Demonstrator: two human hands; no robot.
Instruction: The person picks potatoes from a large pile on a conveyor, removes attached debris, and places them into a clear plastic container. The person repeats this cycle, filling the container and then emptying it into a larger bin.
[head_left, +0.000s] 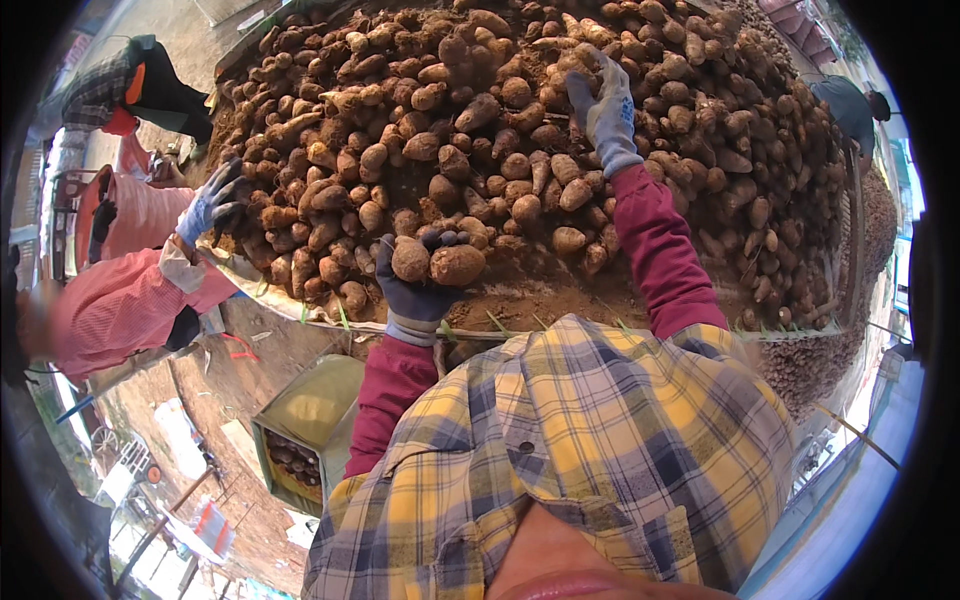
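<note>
A broad heap of brown, soil-covered taro corms (517, 165) lies before me on a raised surface. Near its front edge, my left hand (420, 281), in a dark-palmed knit work glove, is turned palm up and holds two rounded corms (457, 265), side by side. Farther out and to the right, my right hand (609, 109), in a grey glove, is over the heap with thumb and fingers apart. Corms lie just beside its fingers; none shows in its grip.
A co-worker's gloved hand (212, 201) is at the heap's left edge. Another person (139, 90) bends at the upper left; a third (851, 109) is at the far right. An open-topped green container (315, 397) with corms inside stands below, left of me. Red mesh sacks (135, 217) are at left.
</note>
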